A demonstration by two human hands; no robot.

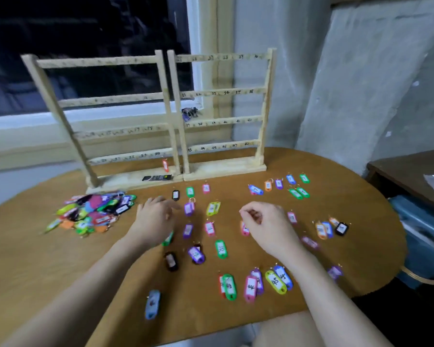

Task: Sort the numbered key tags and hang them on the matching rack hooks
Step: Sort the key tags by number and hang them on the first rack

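Two wooden racks stand at the back of the brown table [48, 259]: the left rack [98, 100] and the right rack [223, 92], both with numbered rails. A red tag [165, 165] hangs on the left rack's bottom rail, and a dark bunch of tags [189, 113] hangs on the right rack. An unsorted pile of coloured tags [93, 211] lies at the left. Several tags lie spread out in small groups, such as a green tag [221, 249]. My left hand [156, 219], blurred, hovers with fingers stretched out. My right hand [266, 226] has curled fingers pinching at a pink tag [245, 230].
A flat black object [157, 177] lies on the left rack's base. A dark window is behind the racks. Right of the table stand a dark wooden cabinet [406, 171] and a blue box [421, 234]. The table's front edge is near my forearms.
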